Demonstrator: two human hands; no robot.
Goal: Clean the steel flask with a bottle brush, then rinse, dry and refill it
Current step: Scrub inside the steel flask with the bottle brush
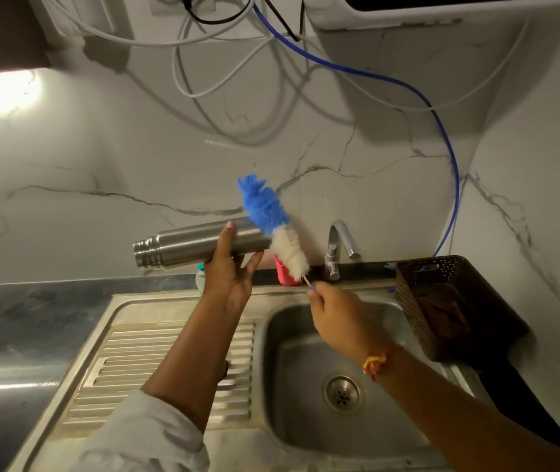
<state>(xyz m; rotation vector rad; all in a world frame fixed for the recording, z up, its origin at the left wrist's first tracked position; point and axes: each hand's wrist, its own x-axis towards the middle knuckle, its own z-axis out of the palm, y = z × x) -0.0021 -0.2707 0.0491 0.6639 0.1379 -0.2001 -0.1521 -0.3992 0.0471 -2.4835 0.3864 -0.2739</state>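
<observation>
My left hand (229, 274) grips the steel flask (183, 245) round its middle and holds it level above the sink's draining board, with its threaded neck pointing left. My right hand (336, 315) pinches the thin handle of the bottle brush (276, 229) over the sink basin. The brush has a blue tip and white lower bristles; it slants up to the left and lies against the flask's right end, outside the flask.
A steel sink (305, 349) with a drain lies below my right hand, its ribbed draining board (155, 366) to the left. A tap (338, 247) stands behind the basin, a pink cup (283, 275) beside it. A dark perforated basket (442, 301) sits at the right. Cables hang on the marble wall.
</observation>
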